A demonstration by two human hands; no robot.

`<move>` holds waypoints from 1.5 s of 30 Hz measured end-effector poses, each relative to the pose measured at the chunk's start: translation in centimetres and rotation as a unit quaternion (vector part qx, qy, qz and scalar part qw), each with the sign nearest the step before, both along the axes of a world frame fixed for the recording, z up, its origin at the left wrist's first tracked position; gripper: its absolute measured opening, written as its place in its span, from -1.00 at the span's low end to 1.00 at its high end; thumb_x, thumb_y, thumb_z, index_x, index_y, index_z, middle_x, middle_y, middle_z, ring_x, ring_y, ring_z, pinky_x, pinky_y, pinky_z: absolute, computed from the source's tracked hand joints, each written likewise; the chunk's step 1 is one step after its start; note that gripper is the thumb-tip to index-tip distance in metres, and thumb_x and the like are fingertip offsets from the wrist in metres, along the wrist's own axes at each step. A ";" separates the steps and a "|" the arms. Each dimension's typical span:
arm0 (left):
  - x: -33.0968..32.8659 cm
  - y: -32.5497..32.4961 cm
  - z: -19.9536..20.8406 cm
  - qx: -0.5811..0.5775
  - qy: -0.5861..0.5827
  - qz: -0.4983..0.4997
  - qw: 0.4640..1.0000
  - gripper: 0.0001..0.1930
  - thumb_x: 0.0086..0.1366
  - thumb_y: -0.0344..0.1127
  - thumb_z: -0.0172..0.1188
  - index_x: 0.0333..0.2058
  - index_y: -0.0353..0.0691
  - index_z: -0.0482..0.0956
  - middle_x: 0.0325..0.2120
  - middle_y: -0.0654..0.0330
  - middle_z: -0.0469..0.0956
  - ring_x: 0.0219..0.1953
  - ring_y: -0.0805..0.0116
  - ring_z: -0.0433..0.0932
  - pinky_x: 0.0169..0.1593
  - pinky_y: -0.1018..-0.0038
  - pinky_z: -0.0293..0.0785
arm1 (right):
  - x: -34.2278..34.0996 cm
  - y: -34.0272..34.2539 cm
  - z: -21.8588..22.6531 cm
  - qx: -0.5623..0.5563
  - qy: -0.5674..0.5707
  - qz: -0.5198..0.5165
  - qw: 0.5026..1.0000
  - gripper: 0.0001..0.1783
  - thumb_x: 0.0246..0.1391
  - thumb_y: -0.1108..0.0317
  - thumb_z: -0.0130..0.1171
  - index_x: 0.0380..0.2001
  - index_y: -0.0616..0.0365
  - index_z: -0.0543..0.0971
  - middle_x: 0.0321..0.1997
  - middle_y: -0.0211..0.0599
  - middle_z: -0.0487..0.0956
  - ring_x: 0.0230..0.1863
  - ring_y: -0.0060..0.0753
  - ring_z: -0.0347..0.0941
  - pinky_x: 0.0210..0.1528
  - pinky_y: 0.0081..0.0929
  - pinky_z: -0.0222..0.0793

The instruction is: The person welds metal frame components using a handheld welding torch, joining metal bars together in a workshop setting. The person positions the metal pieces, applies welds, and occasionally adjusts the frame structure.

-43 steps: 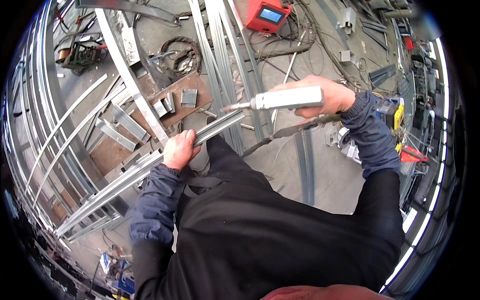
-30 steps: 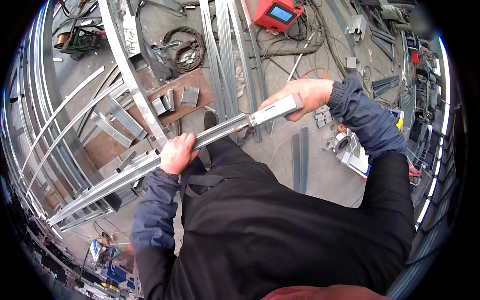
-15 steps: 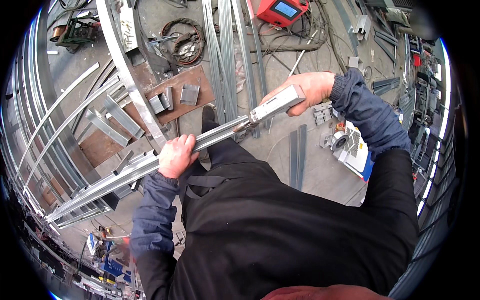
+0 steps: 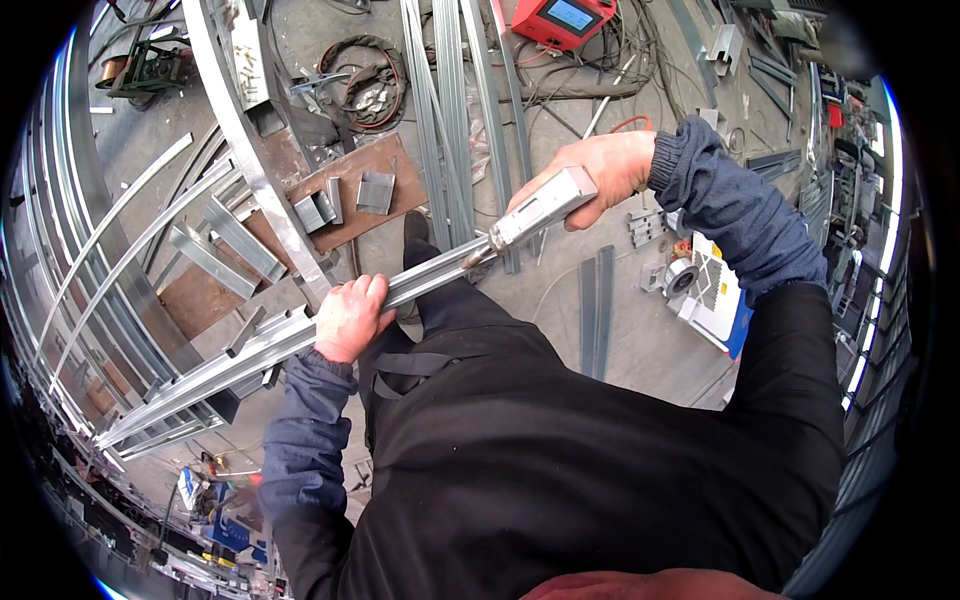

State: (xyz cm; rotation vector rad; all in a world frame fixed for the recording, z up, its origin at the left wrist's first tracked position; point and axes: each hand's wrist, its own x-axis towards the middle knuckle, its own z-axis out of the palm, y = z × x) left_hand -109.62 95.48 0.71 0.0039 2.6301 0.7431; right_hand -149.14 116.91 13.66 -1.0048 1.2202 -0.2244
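A long galvanized metal channel (image 4: 425, 277) slants from the lower left up to the middle of the view, passing over my thigh. Around its middle stretch, my left hand (image 4: 348, 317) is closed, knuckles up. My right hand (image 4: 588, 172) grips a silver box-shaped tool (image 4: 541, 208). The tool's narrow, brownish tip (image 4: 478, 256) lies at the upper end of the channel; I cannot tell whether it touches the metal. Part of the tool's body is hidden by my right fingers.
Steel beams and curved strips (image 4: 240, 150) stand at the left. A brown metal plate (image 4: 390, 155) bears short channel pieces (image 4: 375, 192). Beyond are a coiled hose (image 4: 375, 85), long channels (image 4: 455, 130) and a red machine with a screen (image 4: 565, 18). A white-and-blue box (image 4: 722, 300) sits at right.
My right hand and the tool have shifted slightly left, with the tip lower along the channel. An orange loop now shows beyond my right wrist. My left hand keeps its hold.
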 end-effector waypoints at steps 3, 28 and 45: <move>0.0 0.0 0.0 -0.004 0.001 0.000 1.000 -0.52 0.14 -0.13 0.54 -0.08 -0.16 0.50 -0.29 0.11 0.57 -0.18 0.05 0.70 -0.10 0.13 0.65 | 0.0 0.3 -0.3 -0.010 -0.007 -0.003 1.000 -0.17 0.02 0.38 0.39 0.44 -0.25 0.55 -0.16 -0.23 0.77 -0.26 -0.25 0.59 -0.04 -0.29 0.56; 0.2 0.4 -0.5 -0.014 -0.011 0.002 1.000 -0.45 0.10 -0.12 0.55 -0.01 -0.21 0.55 -0.27 0.10 0.61 -0.18 0.02 0.70 -0.10 0.13 0.64 | -0.2 0.7 -1.2 -0.008 -0.029 -0.002 1.000 -0.15 0.05 0.35 0.45 0.47 -0.22 0.53 0.05 -0.23 0.78 -0.07 -0.25 0.64 0.12 -0.28 0.55; 0.3 0.4 -0.8 -0.019 -0.005 0.005 1.000 -0.43 0.10 -0.13 0.53 0.03 -0.22 0.55 -0.24 0.09 0.62 -0.20 -0.02 0.70 -0.10 0.12 0.65 | -0.2 0.8 -0.1 0.021 -0.022 0.015 0.999 -0.18 0.13 0.31 0.50 0.48 -0.01 0.49 0.25 -0.19 0.72 0.14 -0.34 0.59 0.30 -0.35 0.48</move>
